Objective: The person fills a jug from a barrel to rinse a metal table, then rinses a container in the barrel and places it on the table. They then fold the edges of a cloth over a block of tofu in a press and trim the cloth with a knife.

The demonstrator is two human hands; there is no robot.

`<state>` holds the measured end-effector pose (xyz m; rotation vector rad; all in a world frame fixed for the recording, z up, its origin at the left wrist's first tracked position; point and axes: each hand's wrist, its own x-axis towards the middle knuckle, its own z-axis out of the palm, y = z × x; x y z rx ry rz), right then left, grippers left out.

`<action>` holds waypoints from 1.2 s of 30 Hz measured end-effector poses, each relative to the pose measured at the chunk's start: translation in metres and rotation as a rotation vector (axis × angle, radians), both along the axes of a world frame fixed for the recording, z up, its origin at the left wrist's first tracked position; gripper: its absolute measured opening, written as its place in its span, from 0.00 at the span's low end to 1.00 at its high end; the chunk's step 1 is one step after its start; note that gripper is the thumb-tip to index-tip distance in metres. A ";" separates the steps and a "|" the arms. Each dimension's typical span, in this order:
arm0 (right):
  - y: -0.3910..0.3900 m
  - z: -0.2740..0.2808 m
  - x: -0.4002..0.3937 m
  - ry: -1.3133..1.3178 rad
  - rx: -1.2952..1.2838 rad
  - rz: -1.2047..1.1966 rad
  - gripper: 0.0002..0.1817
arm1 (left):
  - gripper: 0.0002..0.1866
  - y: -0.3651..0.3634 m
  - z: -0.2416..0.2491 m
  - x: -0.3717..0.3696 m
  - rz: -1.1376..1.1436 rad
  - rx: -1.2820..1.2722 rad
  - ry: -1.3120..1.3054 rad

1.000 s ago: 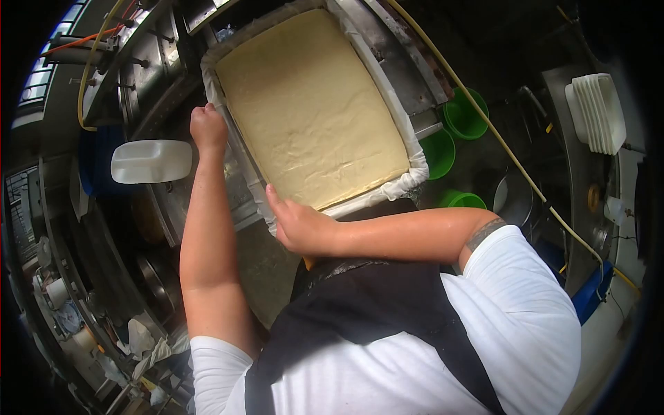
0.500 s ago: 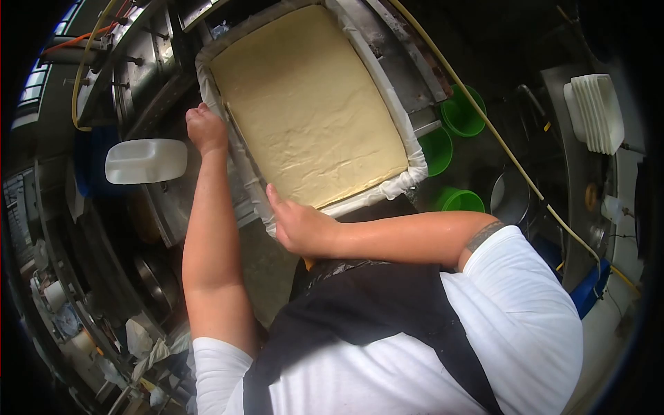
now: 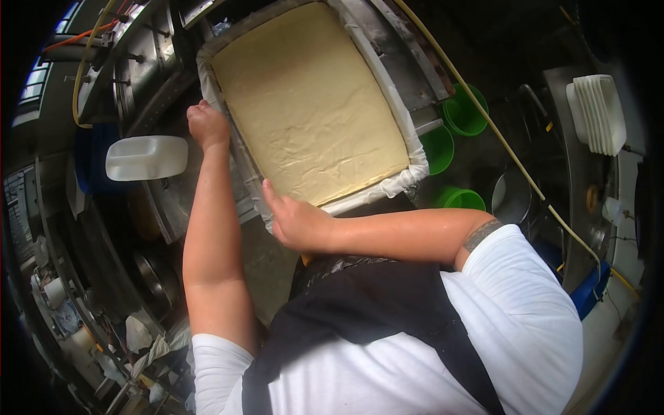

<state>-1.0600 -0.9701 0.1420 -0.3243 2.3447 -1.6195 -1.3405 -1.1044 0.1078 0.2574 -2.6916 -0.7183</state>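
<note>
A large slab of pale yellow, dough-like material (image 3: 311, 97) fills a rectangular mould lined with white cloth (image 3: 377, 191). Faint wrinkles mark its lower part. Beside the mould's left edge, my left hand (image 3: 208, 126) is closed in a fist; whatever lies inside its fingers is hidden. My right hand (image 3: 299, 223) is at the near left corner, with one digit pointing up along the rim and the others curled against the cloth-lined edge.
A translucent plastic jug (image 3: 146, 158) lies left of my left forearm. Green buckets (image 3: 437, 150) stand right of the mould. A yellow hose (image 3: 487, 119) crosses the right side. White trays (image 3: 599, 114) are stacked at far right. Metal equipment (image 3: 149, 66) is at upper left.
My right hand has shifted slightly up and left at the mould's corner. My left hand stays closed at almost the same place.
</note>
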 end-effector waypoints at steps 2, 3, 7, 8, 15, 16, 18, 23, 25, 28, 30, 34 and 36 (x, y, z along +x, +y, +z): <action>0.000 -0.003 0.006 0.053 -0.025 -0.045 0.45 | 0.19 0.002 0.001 0.002 -0.001 -0.009 -0.005; 0.000 -0.004 0.009 0.107 -0.051 -0.088 0.44 | 0.19 0.002 0.002 0.001 -0.001 -0.019 -0.008; 0.000 -0.005 0.013 0.128 -0.056 -0.104 0.44 | 0.19 0.001 0.000 -0.001 0.006 -0.017 -0.002; -0.001 -0.005 0.011 0.173 -0.078 -0.128 0.44 | 0.19 0.002 0.001 0.000 0.008 -0.010 -0.003; -0.007 -0.010 -0.004 0.156 -0.058 -0.109 0.45 | 0.19 0.001 0.001 0.001 -0.005 -0.017 -0.002; -0.008 -0.011 -0.008 0.155 -0.058 -0.106 0.45 | 0.19 0.001 0.000 0.001 -0.002 -0.016 -0.003; -0.007 -0.011 -0.017 0.072 -0.009 -0.072 0.44 | 0.19 0.003 0.002 0.002 0.008 -0.005 -0.002; -0.012 -0.016 -0.010 0.195 -0.065 -0.154 0.43 | 0.19 0.006 0.005 0.003 0.022 -0.008 0.006; -0.011 -0.018 -0.010 0.254 -0.074 -0.176 0.43 | 0.19 0.006 0.002 0.003 0.024 -0.005 0.011; -0.007 -0.014 -0.026 0.189 -0.037 -0.130 0.43 | 0.19 0.005 0.001 0.002 0.017 0.009 0.014; -0.006 -0.014 -0.033 0.084 0.005 -0.102 0.44 | 0.19 0.006 0.002 0.003 0.035 0.011 -0.002; -0.012 -0.024 -0.024 0.175 -0.054 -0.165 0.44 | 0.19 0.006 0.001 0.002 0.036 0.005 -0.003; -0.010 -0.017 -0.022 0.218 -0.076 -0.172 0.44 | 0.18 0.005 -0.001 0.001 0.034 0.016 0.017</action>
